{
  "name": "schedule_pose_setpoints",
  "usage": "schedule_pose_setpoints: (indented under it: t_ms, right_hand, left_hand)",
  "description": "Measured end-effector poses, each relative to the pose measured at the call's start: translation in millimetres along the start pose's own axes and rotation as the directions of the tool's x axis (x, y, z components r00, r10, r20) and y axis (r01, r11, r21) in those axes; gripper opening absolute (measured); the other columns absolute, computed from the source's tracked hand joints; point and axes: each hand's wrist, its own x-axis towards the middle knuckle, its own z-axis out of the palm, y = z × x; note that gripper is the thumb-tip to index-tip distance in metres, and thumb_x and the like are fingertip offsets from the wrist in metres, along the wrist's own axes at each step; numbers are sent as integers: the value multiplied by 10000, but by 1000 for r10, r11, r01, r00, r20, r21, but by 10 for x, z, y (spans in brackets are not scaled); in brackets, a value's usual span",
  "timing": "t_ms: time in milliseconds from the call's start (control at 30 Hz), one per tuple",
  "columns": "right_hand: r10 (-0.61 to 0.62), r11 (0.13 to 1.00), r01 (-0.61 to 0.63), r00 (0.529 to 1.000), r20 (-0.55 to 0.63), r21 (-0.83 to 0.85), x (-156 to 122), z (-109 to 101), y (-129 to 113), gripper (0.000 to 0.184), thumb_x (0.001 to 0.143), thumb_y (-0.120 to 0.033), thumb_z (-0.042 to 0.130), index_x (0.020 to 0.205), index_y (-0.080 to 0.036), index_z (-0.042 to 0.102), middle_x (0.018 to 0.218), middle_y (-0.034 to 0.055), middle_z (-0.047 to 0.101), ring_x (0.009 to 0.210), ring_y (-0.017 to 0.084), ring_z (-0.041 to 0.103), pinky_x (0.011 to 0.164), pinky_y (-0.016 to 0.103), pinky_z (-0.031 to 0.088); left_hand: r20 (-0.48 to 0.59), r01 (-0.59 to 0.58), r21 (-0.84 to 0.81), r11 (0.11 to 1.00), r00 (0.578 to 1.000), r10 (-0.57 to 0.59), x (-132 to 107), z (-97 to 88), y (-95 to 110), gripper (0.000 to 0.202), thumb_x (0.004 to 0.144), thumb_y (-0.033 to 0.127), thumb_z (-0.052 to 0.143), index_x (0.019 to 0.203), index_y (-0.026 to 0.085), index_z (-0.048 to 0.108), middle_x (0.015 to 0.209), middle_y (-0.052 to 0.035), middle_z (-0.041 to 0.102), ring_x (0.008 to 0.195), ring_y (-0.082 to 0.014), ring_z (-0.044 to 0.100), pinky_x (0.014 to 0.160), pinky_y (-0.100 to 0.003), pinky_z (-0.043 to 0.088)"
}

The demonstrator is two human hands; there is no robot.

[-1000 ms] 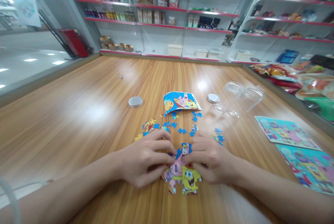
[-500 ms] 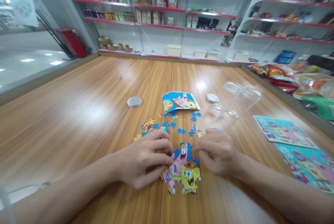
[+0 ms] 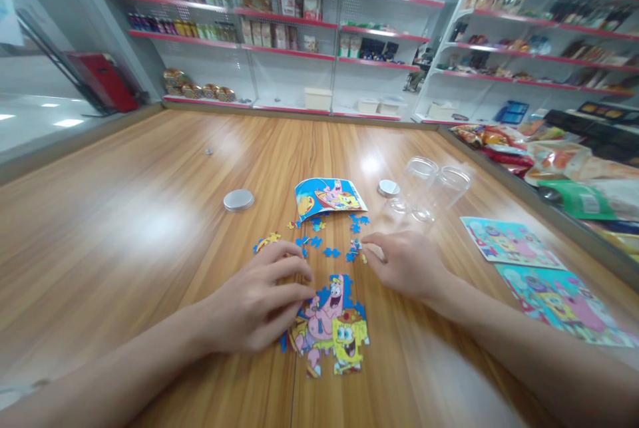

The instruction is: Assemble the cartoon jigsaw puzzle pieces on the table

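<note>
A partly joined jigsaw puzzle (image 3: 332, 328) lies flat on the table, showing a pink starfish and a yellow sponge character. My left hand (image 3: 264, 295) rests at its left side with spread, curved fingers, the fingertips touching or just over its edge. Farther up, my right hand (image 3: 404, 261) reaches with index finger and thumb apart to a small cluster of loose puzzle pieces (image 3: 355, 247). Whether the fingertips touch a piece is hard to tell. Other loose blue pieces (image 3: 331, 252) lie ahead, and some yellow ones (image 3: 268, 240) are partly hidden behind my left hand. A curled picture card (image 3: 327, 196) stands beyond them.
Two clear plastic jars (image 3: 419, 178) stand at the right, near a silver lid (image 3: 388, 188). Another lid (image 3: 238, 200) lies to the left. Two picture sheets (image 3: 514, 241) are on the right. Snack bags (image 3: 504, 148) line the right edge, and shelves (image 3: 289, 55) stand behind the table.
My right hand has moved from beside the joined puzzle up to the loose pieces. My left hand stays at the puzzle's left edge, showing more of it. The whole view has shifted slightly.
</note>
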Motion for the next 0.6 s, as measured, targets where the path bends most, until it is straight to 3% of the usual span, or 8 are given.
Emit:
schedule_pose_setpoints:
  t_ms: [67, 133, 233, 300, 333, 600]
  right_hand:
    - [-6, 999, 5, 1000, 31, 33, -6, 43, 2, 264, 938, -263, 527, 814, -191, 749, 667, 47, 729, 569, 154, 635, 558, 263, 344]
    - [-16, 998, 14, 999, 34, 65, -12, 73, 16, 274, 946, -255, 524, 807, -188, 750, 699, 55, 746, 591, 157, 654, 567, 260, 359]
    - [-34, 994, 34, 999, 4, 104, -24, 106, 32, 255, 951, -244, 532, 880, -194, 772, 774, 69, 775, 655, 171, 695, 602, 252, 412]
    - [-45, 992, 47, 999, -19, 117, -31, 123, 33, 249, 950, -241, 540, 917, -202, 784, 778, 70, 778, 655, 174, 701, 614, 251, 442]
    - [-51, 991, 54, 998, -32, 122, -34, 130, 32, 246, 950, -243, 545, 937, -207, 788, 771, 67, 777, 645, 175, 700, 615, 252, 453]
    - [-55, 982, 60, 998, -31, 182, -37, 191, 67, 235, 951, -270, 570, 1018, -240, 793, 775, 44, 783, 620, 174, 703, 601, 257, 493]
  left_hand:
    - [-125, 66, 46, 997, 990, -59, -12, 25, -50, 289, 855, 51, 595, 1064, 217, 708, 1077, -71, 664, 1068, -243, 555, 968, -438, 494]
    - [-289, 192, 96, 977, 944, -157, -38, 41, -137, 285, 858, 45, 581, 1035, 224, 713, 1045, -54, 670, 1036, -231, 566, 956, -428, 490]
    - [-475, 497, 148, 855, 794, -380, -93, 37, -321, 296, 858, 79, 549, 1051, 233, 712, 1029, -50, 675, 1047, -253, 571, 976, -469, 469]
    - [-459, 650, 136, 748, 711, -533, -126, 27, -436, 318, 823, 101, 544, 1080, 204, 700, 1052, -71, 676, 1093, -290, 563, 1002, -523, 451]
    - [-411, 682, 116, 722, 695, -590, -136, 24, -481, 316, 813, 112, 546, 1074, 196, 703, 1033, -74, 676, 1070, -294, 569, 999, -538, 451]
    - [-306, 655, 72, 752, 733, -608, -118, 72, -524, 232, 872, 166, 533, 971, 194, 741, 1022, -65, 656, 1021, -244, 590, 962, -454, 503]
